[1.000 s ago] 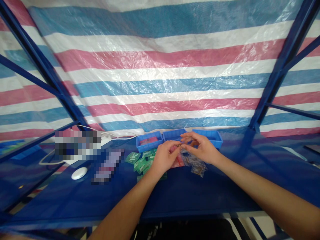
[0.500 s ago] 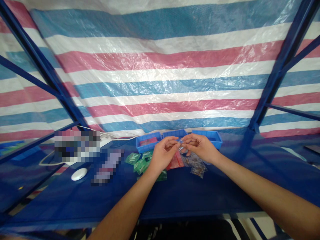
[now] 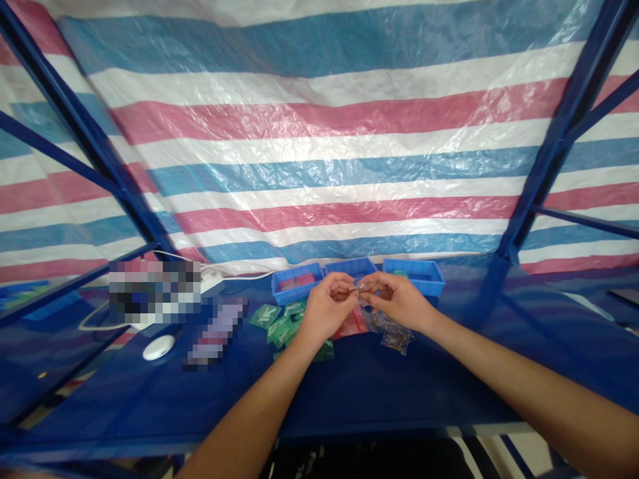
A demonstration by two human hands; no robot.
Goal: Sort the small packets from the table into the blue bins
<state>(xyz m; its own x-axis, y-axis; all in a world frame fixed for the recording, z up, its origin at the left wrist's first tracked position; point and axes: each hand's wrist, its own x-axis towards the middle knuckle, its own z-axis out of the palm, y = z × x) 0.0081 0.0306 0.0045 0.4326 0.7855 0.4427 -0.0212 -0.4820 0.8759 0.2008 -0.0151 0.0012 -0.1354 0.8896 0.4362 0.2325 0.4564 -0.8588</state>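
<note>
My left hand (image 3: 329, 303) and my right hand (image 3: 392, 299) meet over the middle of the table, fingertips pinched together. Between them is a small clear plastic bag (image 3: 361, 289), mostly covered by the fingers; its contents are too small to make out. Beneath the hands lies a red bag (image 3: 352, 324). Several clear bags with small brownish parts (image 3: 397, 338) rest below my right hand. Left of my left wrist, green bags (image 3: 283, 328) lie in a loose pile, partly hidden by the forearm.
Along the back stand three blue bins: a left bin (image 3: 298, 291) with red bags in it, a middle bin (image 3: 349, 266), and a right bin (image 3: 426, 287) with something green. A white round object (image 3: 158, 347) and a blurred-out item (image 3: 215, 334) lie left on the blue table (image 3: 389, 392).
Both hands stay in nearly the same place. The fingers have shifted slightly on the small bag. A bit of green now shows in the right bin.
</note>
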